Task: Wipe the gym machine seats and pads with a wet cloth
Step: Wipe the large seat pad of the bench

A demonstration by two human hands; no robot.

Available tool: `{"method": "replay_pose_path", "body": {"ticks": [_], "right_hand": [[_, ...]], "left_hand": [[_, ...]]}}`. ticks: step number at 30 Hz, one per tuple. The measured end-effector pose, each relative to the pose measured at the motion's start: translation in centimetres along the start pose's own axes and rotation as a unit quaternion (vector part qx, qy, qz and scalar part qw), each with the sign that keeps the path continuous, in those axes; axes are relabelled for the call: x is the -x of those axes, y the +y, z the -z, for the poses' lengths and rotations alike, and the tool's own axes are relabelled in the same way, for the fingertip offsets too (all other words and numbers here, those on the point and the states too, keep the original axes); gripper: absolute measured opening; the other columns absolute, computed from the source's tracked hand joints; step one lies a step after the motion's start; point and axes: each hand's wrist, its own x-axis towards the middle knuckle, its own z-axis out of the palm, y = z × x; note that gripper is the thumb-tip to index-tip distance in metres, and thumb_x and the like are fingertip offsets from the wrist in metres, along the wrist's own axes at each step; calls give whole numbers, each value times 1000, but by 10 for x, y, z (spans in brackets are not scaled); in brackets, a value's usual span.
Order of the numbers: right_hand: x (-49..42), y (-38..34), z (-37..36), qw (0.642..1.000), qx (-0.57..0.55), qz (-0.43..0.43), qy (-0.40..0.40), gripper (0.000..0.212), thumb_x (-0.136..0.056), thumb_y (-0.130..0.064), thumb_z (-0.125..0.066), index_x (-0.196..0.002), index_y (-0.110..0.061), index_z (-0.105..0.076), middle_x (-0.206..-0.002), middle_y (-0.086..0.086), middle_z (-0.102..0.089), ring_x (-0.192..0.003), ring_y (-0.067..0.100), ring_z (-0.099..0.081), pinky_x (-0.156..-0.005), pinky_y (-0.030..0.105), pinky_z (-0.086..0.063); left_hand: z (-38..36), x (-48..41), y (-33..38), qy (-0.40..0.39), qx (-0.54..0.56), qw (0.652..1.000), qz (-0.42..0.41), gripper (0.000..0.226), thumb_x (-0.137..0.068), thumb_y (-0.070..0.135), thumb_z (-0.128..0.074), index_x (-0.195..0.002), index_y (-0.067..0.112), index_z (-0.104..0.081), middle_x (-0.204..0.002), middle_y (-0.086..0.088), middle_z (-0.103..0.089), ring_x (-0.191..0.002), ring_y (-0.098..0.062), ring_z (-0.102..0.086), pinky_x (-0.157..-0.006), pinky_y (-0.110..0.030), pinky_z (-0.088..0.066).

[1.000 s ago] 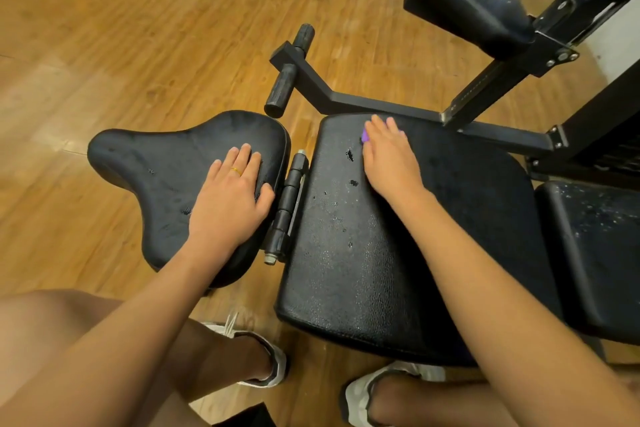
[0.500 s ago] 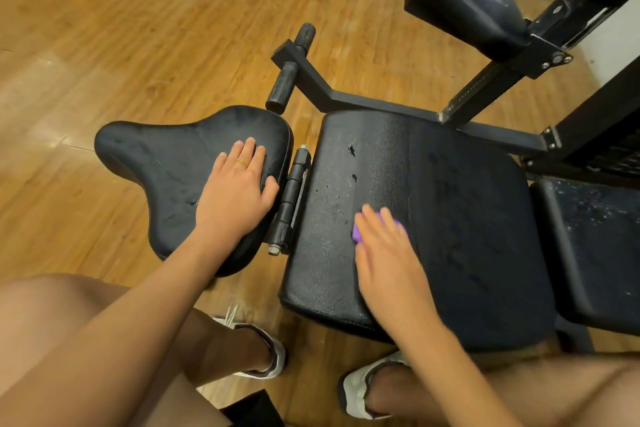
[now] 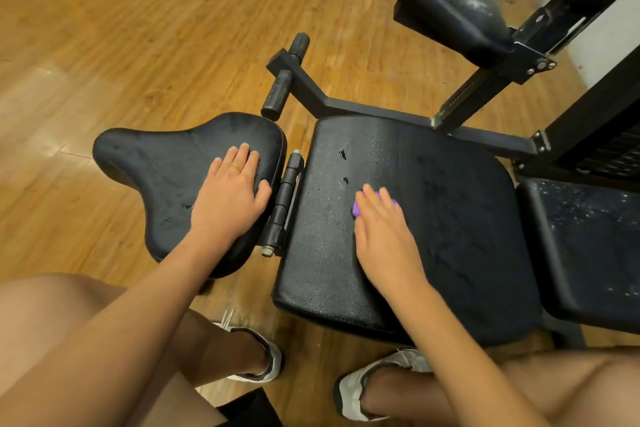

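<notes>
The wiping step is in hand. The right hand [image 3: 384, 229] presses a purple cloth [image 3: 356, 211] flat on the middle of the large seat pad [image 3: 460, 225], fingers straight and close together over it. The left hand [image 3: 232, 198] rests on the smaller left pad [image 3: 156, 166], fingers spread flat, holding nothing. The next stroke probably calls for steady downward pressure across the unwiped right side, then on to the speckled right pad [image 3: 585, 253].

cloth [image 3: 356, 211]: mostly under right hand [image 3: 381, 236] (purple edge shows) | rightmost pad [image 3: 588, 246]: cut by frame edge
</notes>
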Motion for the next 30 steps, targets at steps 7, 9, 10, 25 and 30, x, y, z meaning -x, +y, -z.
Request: {"method": "replay_pose_path", "body": {"ticks": [7, 9, 10, 25, 30], "right_hand": [[106, -6, 5, 997, -55, 41, -21, 49, -98, -29, -33, -140, -16, -54, -151, -3, -45, -144, 19, -34, -115, 34, -22], [83, -2, 3, 996, -77, 40, -27, 45, -99, -24, -37, -141, -14, -53, -152, -1, -44, -145, 21, -33, -119, 32, -22], [63, 1, 1, 996, -79, 37, -23, 43, -100, -21, -40, -140, -12, -52, -152, 1, -43, -145, 24, -32, -119, 32, -20], [-155, 11, 5, 999, 29, 15, 32, 8, -93, -9, -41, -94, -17, -44, -125, 7, -50, -117, 31, -42, -98, 41, -34], [-31, -5, 5, 1000, -10, 26, -9, 25, -93, -12, -42, -116, -10, -54, -140, 9, -48, -129, 34, -39, -110, 48, -34]], "left_hand": [[-9, -1, -5, 5, -1, 1000, -3, 61, -96, 38, -33, -144, 1, -44, -153, -21, -39, -143, -35, -32, -114, -51, -29], [-11, 0, -4, 4, 1, 1000, -3, 61, -96, 38, -33, -143, 1, -44, -153, -21, -39, -143, -35, -32, -114, -51, -29], [-11, 0, -3, 3, 2, 1000, -2, 61, -96, 38, -33, -143, 1, -44, -153, -20, -39, -143, -35, -32, -115, -51, -29], [-6, -2, -2, 9, 19, 1000, 7, 58, -99, 38, -40, -146, 4, -43, -155, -18, -37, -146, -31, -30, -118, -49, -26], [-5, -2, -3, 8, 13, 1000, 5, 56, -99, 36, -41, -145, 4, -44, -154, -18, -39, -144, -32, -32, -117, -49, -28]]}}
